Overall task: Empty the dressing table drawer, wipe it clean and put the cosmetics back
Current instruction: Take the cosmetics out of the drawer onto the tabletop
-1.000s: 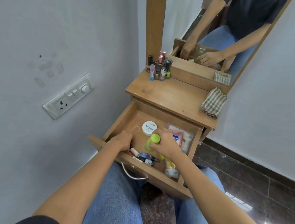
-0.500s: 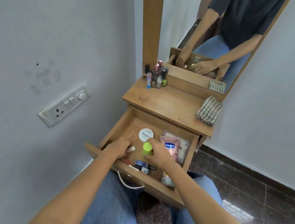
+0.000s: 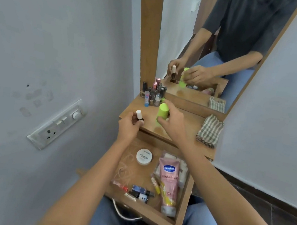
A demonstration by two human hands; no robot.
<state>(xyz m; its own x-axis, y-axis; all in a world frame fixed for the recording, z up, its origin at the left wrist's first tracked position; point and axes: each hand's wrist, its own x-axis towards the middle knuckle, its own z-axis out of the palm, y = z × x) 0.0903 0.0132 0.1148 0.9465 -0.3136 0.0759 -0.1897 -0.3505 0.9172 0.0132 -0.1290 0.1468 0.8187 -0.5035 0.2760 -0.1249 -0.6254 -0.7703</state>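
Note:
The wooden drawer stands pulled open below the dressing table top. My left hand grips a small dark nail polish bottle with a white cap over the table's left front edge. My right hand holds a lime-green bottle above the table top. In the drawer lie a round white jar, a pink Vaseline tube, a yellow tube, small dark bottles and a red-capped tube.
Several nail polish bottles cluster at the table's back left, by the mirror frame. A striped folded cloth lies at the right edge. A wall switch plate is on the left wall. My legs in jeans sit under the drawer.
Both hands have lifted out of the drawer to the table top, the left with the white-capped bottle, the right with the green bottle. The view has tilted downward.

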